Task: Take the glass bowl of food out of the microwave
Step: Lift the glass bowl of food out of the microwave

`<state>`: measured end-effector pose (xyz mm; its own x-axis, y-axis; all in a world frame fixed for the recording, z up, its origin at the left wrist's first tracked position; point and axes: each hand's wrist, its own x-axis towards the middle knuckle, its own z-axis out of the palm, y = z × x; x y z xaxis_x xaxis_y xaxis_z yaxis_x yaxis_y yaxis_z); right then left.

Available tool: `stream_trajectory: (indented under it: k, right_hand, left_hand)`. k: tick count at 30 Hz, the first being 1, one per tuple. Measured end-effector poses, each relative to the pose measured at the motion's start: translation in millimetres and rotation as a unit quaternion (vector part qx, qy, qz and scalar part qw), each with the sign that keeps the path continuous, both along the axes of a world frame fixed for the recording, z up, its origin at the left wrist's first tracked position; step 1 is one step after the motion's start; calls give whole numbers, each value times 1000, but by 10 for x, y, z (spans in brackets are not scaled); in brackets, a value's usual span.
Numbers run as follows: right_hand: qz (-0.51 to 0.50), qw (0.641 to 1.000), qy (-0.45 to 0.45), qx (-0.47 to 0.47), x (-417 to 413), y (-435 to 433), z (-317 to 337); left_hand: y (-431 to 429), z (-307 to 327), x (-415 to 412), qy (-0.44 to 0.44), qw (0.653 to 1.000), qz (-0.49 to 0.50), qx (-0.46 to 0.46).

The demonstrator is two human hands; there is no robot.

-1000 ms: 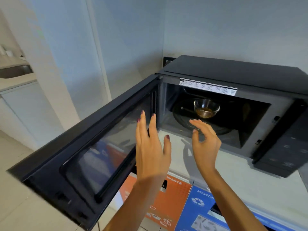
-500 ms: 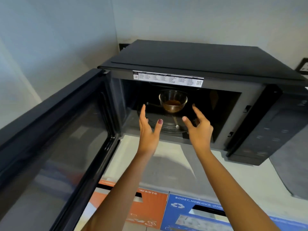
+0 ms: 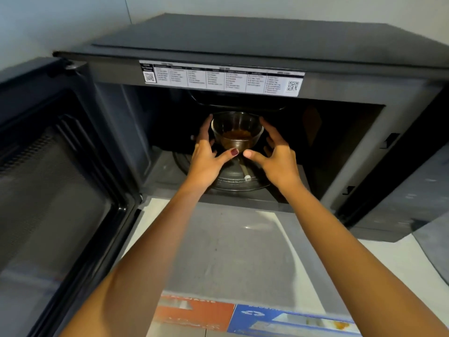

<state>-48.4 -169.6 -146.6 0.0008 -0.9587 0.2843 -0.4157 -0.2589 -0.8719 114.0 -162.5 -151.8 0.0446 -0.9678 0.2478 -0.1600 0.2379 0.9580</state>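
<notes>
A clear glass bowl (image 3: 237, 132) with brown food in its bottom stands on the glass turntable (image 3: 233, 184) deep inside the black microwave (image 3: 243, 42). Both of my hands are inside the cavity. My left hand (image 3: 206, 161) cups the bowl's left side, fingers up along the rim and thumb under the front. On the bowl's right side is my right hand (image 3: 277, 159), fingers spread and thumb pointing at the bowl's base. The fingers lie close around the glass; a firm grip does not show.
The microwave door (image 3: 48, 190) hangs wide open on the left, close to my left forearm. A pale counter (image 3: 230, 251) runs in front of the microwave. Below its edge are an orange box (image 3: 194, 314) and a blue box (image 3: 279, 319).
Both hands have moved forward from the microwave's opening into the cavity and now sit on either side of the bowl. The camera has come closer.
</notes>
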Motion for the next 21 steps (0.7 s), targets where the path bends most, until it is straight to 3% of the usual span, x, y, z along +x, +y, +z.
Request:
stream_trajectory:
  k: [5, 11, 21]
  right_hand:
    - [44, 999, -10, 30, -25, -192, -12]
    - [74, 991, -92, 67, -1, -269, 65]
    - [67, 987, -136, 51, 56, -255, 38]
  left_hand:
    - [-159, -32, 62, -42, 999, -10, -17]
    - [-274, -42, 79, -62, 998, -11, -22]
    - [-228, -3, 23, -28, 999, 23, -13]
